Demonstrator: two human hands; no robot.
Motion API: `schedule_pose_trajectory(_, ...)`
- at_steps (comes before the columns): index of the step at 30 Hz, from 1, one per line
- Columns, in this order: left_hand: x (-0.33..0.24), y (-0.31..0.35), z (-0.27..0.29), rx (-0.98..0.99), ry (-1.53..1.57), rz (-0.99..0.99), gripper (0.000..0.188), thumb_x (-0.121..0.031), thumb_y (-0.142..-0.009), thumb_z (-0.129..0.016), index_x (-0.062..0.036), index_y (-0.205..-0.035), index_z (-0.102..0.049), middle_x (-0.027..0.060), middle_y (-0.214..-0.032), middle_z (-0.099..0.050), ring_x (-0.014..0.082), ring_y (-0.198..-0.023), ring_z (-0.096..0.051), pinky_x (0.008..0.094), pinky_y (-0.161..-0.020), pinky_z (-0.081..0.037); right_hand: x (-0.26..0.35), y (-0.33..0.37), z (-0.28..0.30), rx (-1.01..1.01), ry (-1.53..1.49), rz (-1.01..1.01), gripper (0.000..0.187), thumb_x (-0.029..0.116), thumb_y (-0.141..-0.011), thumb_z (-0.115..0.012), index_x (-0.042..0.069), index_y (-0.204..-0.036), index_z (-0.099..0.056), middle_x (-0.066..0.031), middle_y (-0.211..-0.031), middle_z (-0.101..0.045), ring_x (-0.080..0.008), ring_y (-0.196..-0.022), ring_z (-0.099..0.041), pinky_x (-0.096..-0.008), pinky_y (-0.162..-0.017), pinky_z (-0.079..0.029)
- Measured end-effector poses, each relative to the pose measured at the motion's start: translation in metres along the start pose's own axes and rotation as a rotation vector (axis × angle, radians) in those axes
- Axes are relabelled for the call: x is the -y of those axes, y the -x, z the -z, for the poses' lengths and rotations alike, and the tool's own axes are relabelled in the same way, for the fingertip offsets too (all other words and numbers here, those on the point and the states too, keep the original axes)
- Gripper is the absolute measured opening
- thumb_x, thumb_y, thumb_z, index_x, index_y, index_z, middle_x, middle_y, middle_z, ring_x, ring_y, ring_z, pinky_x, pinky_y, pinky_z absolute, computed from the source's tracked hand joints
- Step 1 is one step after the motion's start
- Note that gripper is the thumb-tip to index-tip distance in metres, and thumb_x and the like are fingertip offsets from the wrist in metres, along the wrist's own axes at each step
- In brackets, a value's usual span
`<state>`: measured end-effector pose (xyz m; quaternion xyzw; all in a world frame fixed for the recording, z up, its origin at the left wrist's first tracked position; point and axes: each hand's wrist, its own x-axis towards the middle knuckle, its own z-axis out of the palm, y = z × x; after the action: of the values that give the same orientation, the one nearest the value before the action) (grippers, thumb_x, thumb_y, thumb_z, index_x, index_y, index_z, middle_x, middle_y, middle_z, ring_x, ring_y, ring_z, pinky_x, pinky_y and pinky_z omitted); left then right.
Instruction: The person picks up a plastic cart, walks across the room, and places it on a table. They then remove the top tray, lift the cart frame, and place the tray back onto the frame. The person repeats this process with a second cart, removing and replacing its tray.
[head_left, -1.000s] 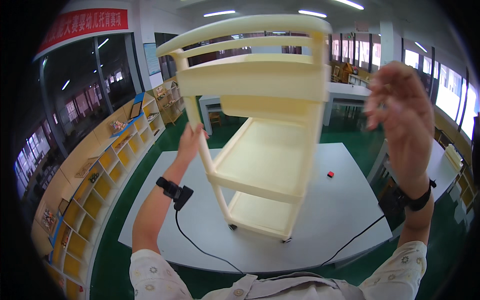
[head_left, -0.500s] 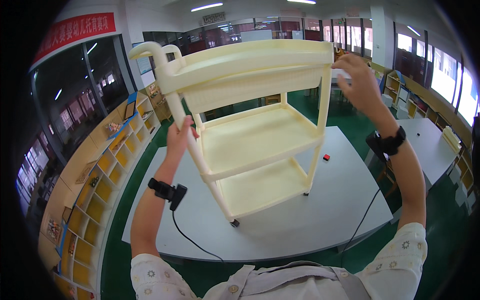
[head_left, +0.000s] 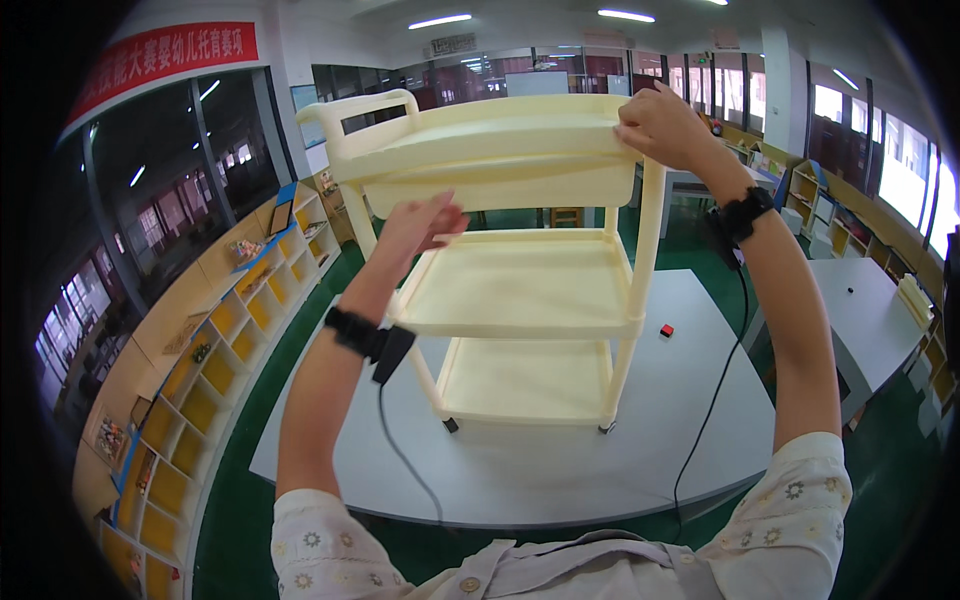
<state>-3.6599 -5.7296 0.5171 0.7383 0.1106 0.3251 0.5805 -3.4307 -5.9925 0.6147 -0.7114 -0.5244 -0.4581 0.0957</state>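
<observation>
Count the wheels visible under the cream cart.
2. Left wheel: beneath the near left corner of the cart. Right wheel: beneath its near right corner. Any at the far corners may be hidden behind the bottom shelf.

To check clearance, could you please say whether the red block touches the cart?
Apart: the head view shows white tabletop between the red block and the cart.

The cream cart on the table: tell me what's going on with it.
A person has their right hand curled onto the upper right corner of a cream cart. Their left hand, blurred and loosely open, is at the cart's left side; whether it touches is unclear. The cart stands upright on a white table, near a small red block.
</observation>
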Motion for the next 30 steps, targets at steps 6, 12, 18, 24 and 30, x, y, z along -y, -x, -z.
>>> schedule_pose_trajectory(6, -0.003, -0.039, -0.021, -0.102, 0.298, -0.062, 0.044, -0.045, -0.085, -0.064, -0.0035, -0.099, -0.062, 0.0050, -0.088, -0.068, 0.0087, -0.070, -0.065, 0.0199, -0.058, -0.052, 0.021, -0.015, 0.003, 0.035, -0.102, 0.120, 0.030, 0.024, -0.075, -0.053, -0.002, -0.059, -0.052, -0.0129, -0.056, -0.050, -0.0253, -0.053, -0.049, -0.0389, -0.055, -0.040)
schedule_pose_trajectory(12, 0.010, -0.056, 0.011, -0.189, 0.364, -0.003, 0.037, -0.044, -0.083, -0.067, -0.0077, -0.086, -0.059, 0.0000, -0.073, -0.064, 0.0069, -0.063, -0.062, 0.0194, -0.052, -0.051, 0.065, -0.031, 0.049, 0.265, -0.036, 0.169, 0.036, 0.031, -0.080, -0.053, -0.001, -0.067, -0.063, -0.0122, -0.063, -0.058, -0.0225, -0.057, -0.054, -0.0342, -0.058, -0.044)
schedule_pose_trajectory(18, 0.014, -0.071, 0.022, -0.280, 0.522, 0.010, 0.032, -0.038, -0.084, -0.067, -0.0127, -0.072, -0.051, -0.0038, -0.058, -0.054, 0.0066, -0.051, -0.056, 0.0194, -0.046, -0.048, 0.062, -0.025, 0.030, -0.030, -0.640, 0.300, 0.047, 0.045, -0.091, -0.046, 0.003, -0.086, -0.065, -0.0148, -0.069, -0.062, -0.0254, -0.070, -0.061, -0.0332, -0.067, -0.047)
schedule_pose_trajectory(24, 0.002, -0.054, 0.001, -0.081, 0.528, 0.138, 0.038, -0.035, -0.082, -0.069, -0.0217, -0.058, -0.043, -0.0113, -0.047, -0.044, 0.0027, -0.047, -0.053, 0.0184, -0.043, -0.045, 0.063, -0.016, 0.010, -0.216, -0.443, 0.104, 0.053, 0.054, -0.091, -0.039, 0.006, -0.081, -0.058, -0.0144, -0.064, -0.057, -0.0290, -0.062, -0.057, -0.0378, -0.059, -0.043)
schedule_pose_trajectory(30, 0.010, -0.046, 0.021, -0.122, 0.689, 0.001, 0.039, -0.031, -0.080, -0.068, -0.0207, -0.058, -0.038, -0.0090, -0.047, -0.035, 0.0056, -0.042, -0.043, 0.0212, -0.039, -0.036, 0.068, -0.023, -0.005, -0.482, -0.474, 0.126, 0.052, 0.055, -0.088, -0.045, 0.007, -0.070, -0.057, -0.0129, -0.057, -0.054, -0.0311, -0.053, -0.054, -0.0381, -0.052, -0.042)
